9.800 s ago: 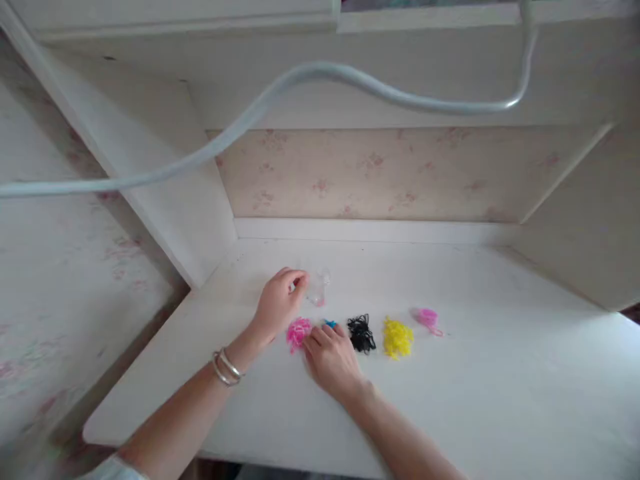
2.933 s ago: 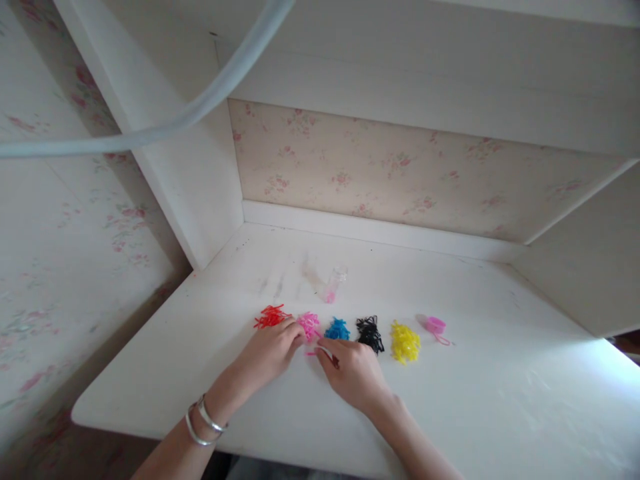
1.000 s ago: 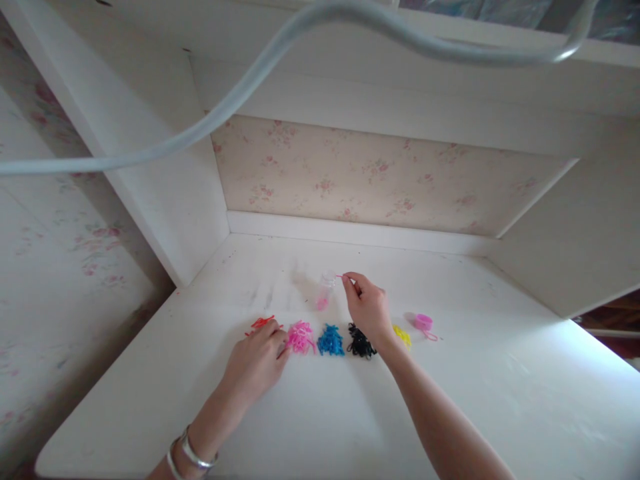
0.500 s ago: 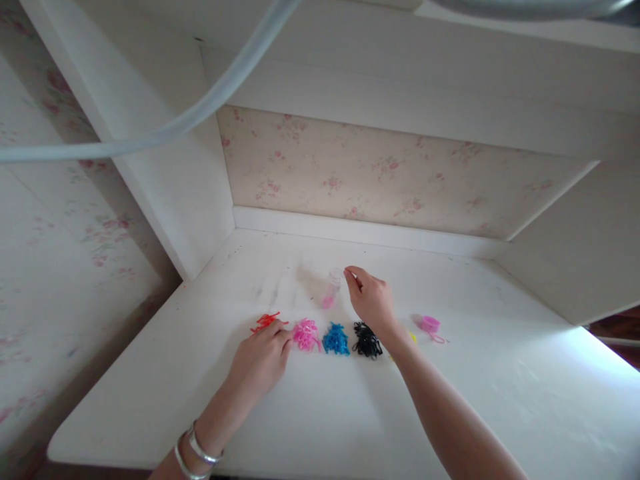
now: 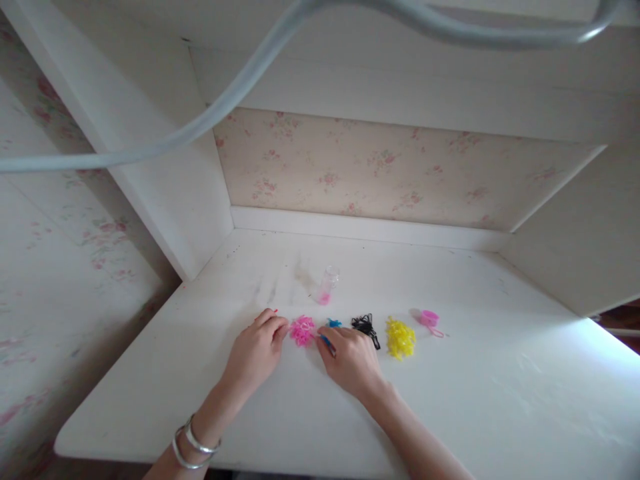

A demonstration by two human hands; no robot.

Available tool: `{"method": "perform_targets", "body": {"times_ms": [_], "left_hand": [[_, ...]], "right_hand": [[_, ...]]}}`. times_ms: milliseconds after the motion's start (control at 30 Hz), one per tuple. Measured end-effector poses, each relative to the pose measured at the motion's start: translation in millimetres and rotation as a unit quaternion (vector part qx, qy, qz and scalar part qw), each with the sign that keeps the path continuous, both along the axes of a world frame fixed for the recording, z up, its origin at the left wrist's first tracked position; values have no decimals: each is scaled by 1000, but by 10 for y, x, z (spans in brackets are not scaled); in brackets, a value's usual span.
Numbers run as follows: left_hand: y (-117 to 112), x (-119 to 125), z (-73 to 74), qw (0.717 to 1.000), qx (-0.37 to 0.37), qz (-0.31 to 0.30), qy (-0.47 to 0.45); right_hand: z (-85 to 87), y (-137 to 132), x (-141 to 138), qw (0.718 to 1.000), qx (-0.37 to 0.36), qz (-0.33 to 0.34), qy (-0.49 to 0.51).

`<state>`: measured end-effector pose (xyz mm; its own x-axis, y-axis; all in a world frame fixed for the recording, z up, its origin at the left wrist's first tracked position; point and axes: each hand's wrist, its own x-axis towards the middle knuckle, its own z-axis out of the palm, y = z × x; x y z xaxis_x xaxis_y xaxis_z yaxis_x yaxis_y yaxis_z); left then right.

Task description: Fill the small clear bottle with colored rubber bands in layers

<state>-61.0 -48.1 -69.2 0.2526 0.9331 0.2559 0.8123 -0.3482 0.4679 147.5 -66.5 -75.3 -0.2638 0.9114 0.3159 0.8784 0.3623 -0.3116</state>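
A pile of small pink rubber bands (image 5: 302,331) lies between my two hands. My left hand (image 5: 256,347) rests at its left side, thumb and fingers closed, covering most of the red rubber bands (image 5: 275,311); what it pinches is hidden. At the pile's right edge, my right hand (image 5: 353,360) has its fingertips together on a pink band. Under that hand, the blue rubber bands (image 5: 334,323) are partly covered. Behind the piles stands a clear little bottle (image 5: 330,280), upright and uncapped, with pink bands in its bottom.
Black rubber bands (image 5: 366,328) and yellow rubber bands (image 5: 401,339) lie in piles to the right. Beyond them is a pink cap with a loop (image 5: 430,320). The white desk (image 5: 240,433) has side panels and a shelf above. A pale cable (image 5: 200,127) crosses the upper view.
My right hand has moved from beside the bottle's mouth down to the pink pile, uncovering the yellow bands. My left hand has stayed near the pink pile's left side.
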Motion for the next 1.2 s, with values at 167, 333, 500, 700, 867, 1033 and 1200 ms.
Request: {"method": "perform_targets", "body": {"times_ms": [167, 333, 500, 700, 867, 1033, 1200], "left_hand": [[44, 73, 139, 999, 8, -18, -45], [154, 232, 398, 997, 40, -47, -54], [357, 418, 685, 992, 83, -63, -64], [663, 622, 873, 989, 124, -60, -58], [809, 738, 866, 992, 124, -37, -3], [834, 788, 804, 993, 111, -30, 38], [853, 788, 774, 993, 100, -42, 56]], "right_hand": [[-6, -55, -10, 996, 48, 50, -60], [-25, -62, 29, 994, 56, 59, -76], [-101, -78, -4, 992, 67, 72, -78], [-128, -84, 0, 989, 78, 87, -89], [-68, -97, 24, 992, 87, 70, -57], [-32, -103, 39, 994, 88, 57, -2], [-37, -101, 45, 995, 84, 51, 34]]}}
